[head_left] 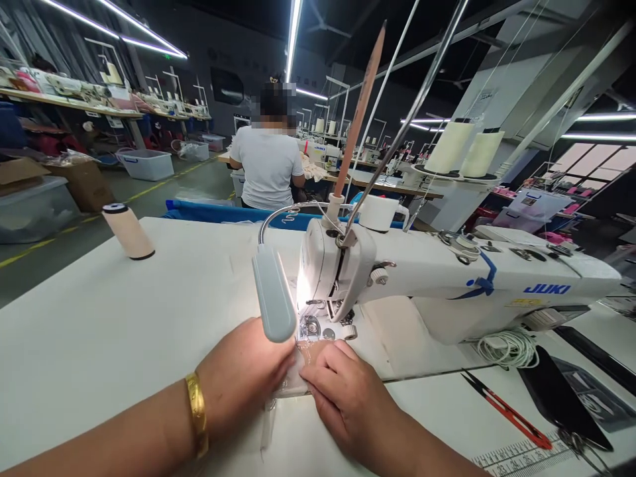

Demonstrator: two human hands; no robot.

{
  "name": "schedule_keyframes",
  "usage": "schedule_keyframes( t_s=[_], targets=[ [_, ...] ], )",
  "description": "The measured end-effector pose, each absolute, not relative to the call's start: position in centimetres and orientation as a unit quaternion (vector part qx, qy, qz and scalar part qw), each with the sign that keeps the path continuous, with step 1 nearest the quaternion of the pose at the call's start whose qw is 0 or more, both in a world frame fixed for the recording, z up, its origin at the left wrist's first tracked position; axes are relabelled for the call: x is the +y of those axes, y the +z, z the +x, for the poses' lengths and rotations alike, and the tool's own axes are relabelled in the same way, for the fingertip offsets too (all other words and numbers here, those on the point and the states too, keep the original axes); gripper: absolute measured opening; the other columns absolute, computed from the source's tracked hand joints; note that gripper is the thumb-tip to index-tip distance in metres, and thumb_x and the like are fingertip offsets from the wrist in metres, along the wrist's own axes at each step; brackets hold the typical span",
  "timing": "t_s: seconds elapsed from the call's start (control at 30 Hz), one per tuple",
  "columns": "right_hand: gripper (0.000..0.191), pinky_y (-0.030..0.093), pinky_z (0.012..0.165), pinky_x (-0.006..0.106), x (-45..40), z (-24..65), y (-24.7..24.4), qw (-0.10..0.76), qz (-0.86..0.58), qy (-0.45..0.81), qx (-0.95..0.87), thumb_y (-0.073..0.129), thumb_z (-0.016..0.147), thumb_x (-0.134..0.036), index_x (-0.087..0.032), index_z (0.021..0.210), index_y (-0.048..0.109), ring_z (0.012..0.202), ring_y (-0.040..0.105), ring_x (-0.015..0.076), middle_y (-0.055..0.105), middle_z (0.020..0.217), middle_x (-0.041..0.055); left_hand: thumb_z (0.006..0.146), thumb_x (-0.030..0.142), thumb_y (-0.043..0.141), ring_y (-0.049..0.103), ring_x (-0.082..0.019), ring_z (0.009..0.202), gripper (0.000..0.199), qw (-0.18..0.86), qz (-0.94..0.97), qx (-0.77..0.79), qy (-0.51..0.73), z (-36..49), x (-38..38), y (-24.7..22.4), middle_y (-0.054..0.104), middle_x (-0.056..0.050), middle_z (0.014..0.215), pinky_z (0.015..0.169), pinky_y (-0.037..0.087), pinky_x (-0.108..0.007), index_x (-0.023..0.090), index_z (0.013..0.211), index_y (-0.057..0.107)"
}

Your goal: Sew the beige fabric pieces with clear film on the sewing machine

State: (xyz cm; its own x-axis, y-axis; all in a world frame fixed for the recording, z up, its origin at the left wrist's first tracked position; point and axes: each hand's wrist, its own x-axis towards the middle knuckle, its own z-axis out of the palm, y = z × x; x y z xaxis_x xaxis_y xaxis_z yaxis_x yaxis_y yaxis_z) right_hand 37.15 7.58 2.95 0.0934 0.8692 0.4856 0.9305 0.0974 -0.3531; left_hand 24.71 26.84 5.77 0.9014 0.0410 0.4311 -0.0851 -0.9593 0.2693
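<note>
A small piece of tan fabric (313,351) lies at the front of the needle plate of a white sewing machine (397,265). My right hand (348,394) pinches its right side, thumb and fingers pressed together. At the left edge of the fabric my left hand (238,374), with a gold bracelet (197,411) on the wrist, is closed; its fingertips are partly hidden. Just in front of both hands is the presser foot (311,326). A grey lamp head (274,295) hangs over the left fingers. Below them dangles a clear strip (268,424).
A peach thread cone (129,232) stands on the white table (124,338) at left. To the right lie red thread snips (511,411), a coiled pale cord (509,348), a black phone-like slab (564,397) and a clear ruler (527,457). Ahead, a person (268,162) faces away.
</note>
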Motion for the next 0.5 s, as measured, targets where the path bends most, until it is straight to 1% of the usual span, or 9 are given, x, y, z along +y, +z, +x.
schedule_keyframes(
  t_s=[0.03, 0.07, 0.1, 0.17, 0.3, 0.5],
  targets=[
    [0.033, 0.040, 0.068, 0.032, 7.7, 37.2, 2.9, 0.310, -0.672, -0.052, -0.671, 0.047, 0.097, -0.003, -0.019, 0.113, 0.071, 0.078, 0.046, 0.0215, 0.056, 0.085, 0.0044, 0.096, 0.020, 0.047, 0.053, -0.020, 0.066, 0.015, 0.145, 0.964, -0.014, 0.223, 24.5, 26.8, 5.2, 0.059, -0.002, 0.080, 0.059, 0.040, -0.033, 0.023, 0.082, 0.053],
    [0.034, 0.040, 0.068, 0.032, 7.7, 37.2, 2.9, 0.307, -0.674, -0.054, -0.670, 0.046, 0.098, -0.003, -0.019, 0.115, 0.071, 0.077, 0.046, 0.0217, 0.057, 0.085, 0.0047, 0.097, 0.022, 0.048, 0.058, -0.022, 0.071, 0.012, 0.148, 0.963, -0.019, 0.224, 24.3, 26.9, 4.8, 0.063, -0.003, 0.086, 0.062, 0.044, -0.034, 0.023, 0.088, 0.057],
    [0.035, 0.040, 0.068, 0.032, 7.8, 37.2, 2.9, 0.304, -0.676, -0.056, -0.669, 0.046, 0.098, -0.002, -0.018, 0.117, 0.070, 0.077, 0.046, 0.0217, 0.058, 0.086, 0.0049, 0.098, 0.024, 0.051, 0.062, -0.024, 0.079, 0.009, 0.151, 0.962, -0.024, 0.226, 24.3, 27.1, 4.4, 0.066, -0.004, 0.093, 0.068, 0.048, -0.036, 0.023, 0.095, 0.059],
    [0.035, 0.041, 0.067, 0.032, 7.9, 37.2, 2.9, 0.300, -0.680, -0.058, -0.666, 0.046, 0.099, -0.002, -0.018, 0.120, 0.070, 0.076, 0.047, 0.0216, 0.059, 0.086, 0.0049, 0.099, 0.028, 0.055, 0.065, -0.027, 0.092, 0.011, 0.152, 0.961, -0.031, 0.228, 24.4, 27.7, 3.8, 0.070, -0.006, 0.106, 0.079, 0.053, -0.040, 0.023, 0.105, 0.062],
    [0.035, 0.040, 0.067, 0.032, 8.0, 37.2, 2.8, 0.290, -0.690, -0.070, -0.660, 0.046, 0.098, -0.002, -0.018, 0.120, 0.068, 0.074, 0.046, 0.0213, 0.059, 0.085, 0.0041, 0.103, 0.035, 0.053, 0.066, -0.030, 0.103, 0.018, 0.139, 0.960, -0.045, 0.237, 25.0, 28.8, 3.2, 0.073, -0.009, 0.117, 0.083, 0.055, -0.040, 0.022, 0.104, 0.066],
    [0.033, 0.041, 0.066, 0.033, 8.0, 37.0, 2.7, 0.279, -0.705, -0.069, -0.649, 0.046, 0.100, -0.004, -0.018, 0.119, 0.069, 0.076, 0.048, 0.0224, 0.061, 0.087, 0.0052, 0.106, 0.042, 0.047, 0.066, -0.031, 0.108, 0.030, 0.156, 0.956, -0.049, 0.242, 25.4, 29.3, 2.6, 0.074, -0.009, 0.117, 0.086, 0.055, -0.042, 0.022, 0.108, 0.070]
  ],
)
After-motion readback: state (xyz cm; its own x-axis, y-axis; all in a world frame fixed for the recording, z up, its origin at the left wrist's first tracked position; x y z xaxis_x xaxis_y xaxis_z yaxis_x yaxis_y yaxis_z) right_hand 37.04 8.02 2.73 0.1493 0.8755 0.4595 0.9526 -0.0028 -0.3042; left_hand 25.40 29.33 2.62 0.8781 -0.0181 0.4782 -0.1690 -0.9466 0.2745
